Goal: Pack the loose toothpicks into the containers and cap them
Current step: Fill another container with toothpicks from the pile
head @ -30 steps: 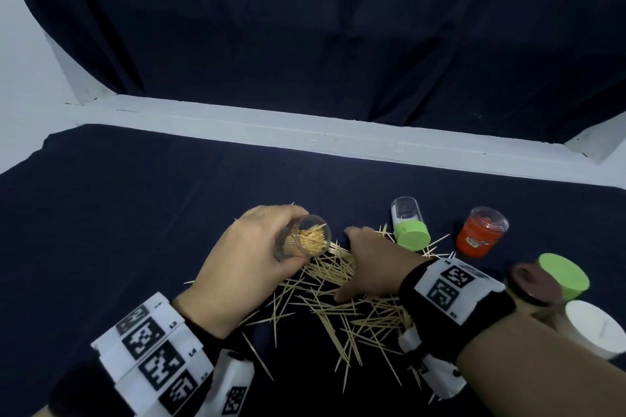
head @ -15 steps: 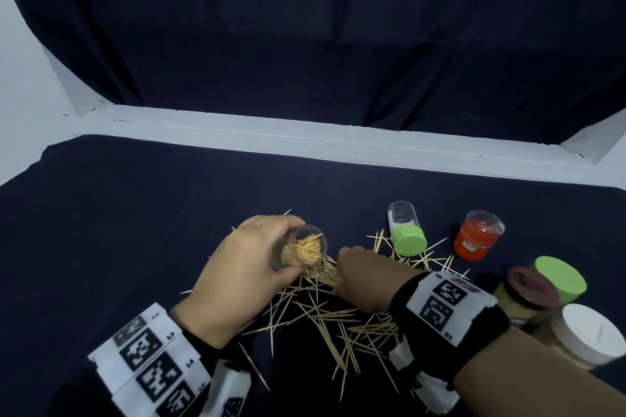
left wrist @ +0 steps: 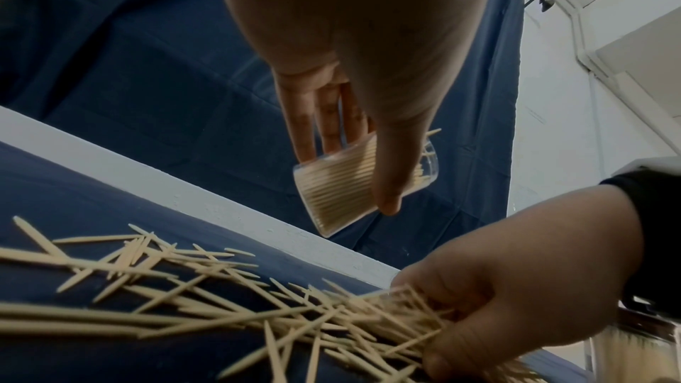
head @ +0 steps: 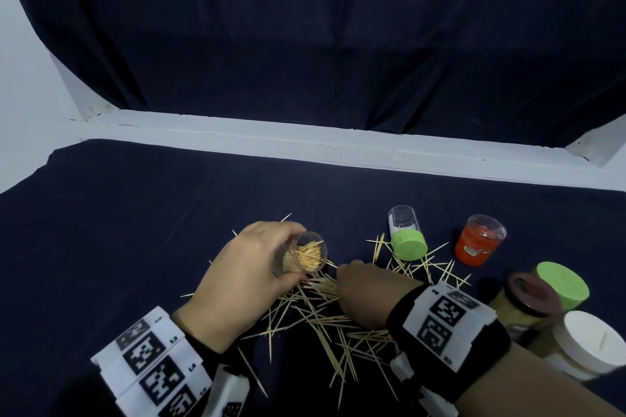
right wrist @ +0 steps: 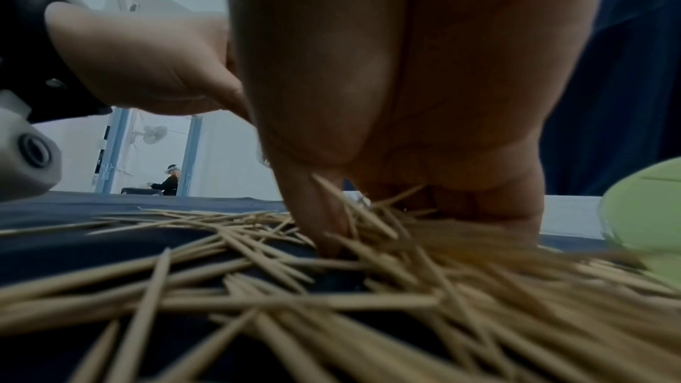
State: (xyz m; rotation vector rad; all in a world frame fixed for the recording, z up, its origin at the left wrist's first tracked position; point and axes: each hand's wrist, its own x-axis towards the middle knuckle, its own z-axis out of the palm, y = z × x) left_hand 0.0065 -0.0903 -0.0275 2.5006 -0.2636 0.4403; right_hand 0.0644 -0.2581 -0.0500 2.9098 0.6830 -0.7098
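My left hand point(head: 244, 274) grips a clear plastic container point(head: 303, 257) partly filled with toothpicks, tilted with its open mouth toward the right; the left wrist view shows the same container point(left wrist: 354, 185) held between thumb and fingers. Just right of it, my right hand point(head: 362, 294) is down on the dark cloth, its fingers curled round a bundle of loose toothpicks point(head: 321, 286). That bundle point(left wrist: 401, 310) sits in the right hand's curled fingers point(left wrist: 490, 316). Many more loose toothpicks point(head: 338, 332) lie scattered around and under both hands.
A clear container with a green cap point(head: 406, 234) lies behind the pile. An orange container point(head: 477, 244) stands to its right. At the right edge are a brown-lidded jar point(head: 531, 294), a green lid point(head: 562, 284) and a white lid point(head: 592, 342). A white ledge point(head: 338, 149) borders the far side.
My right hand has slid left through the pile and closed on a bundle of toothpicks near the container's mouth. The left hand has held the container nearly still.
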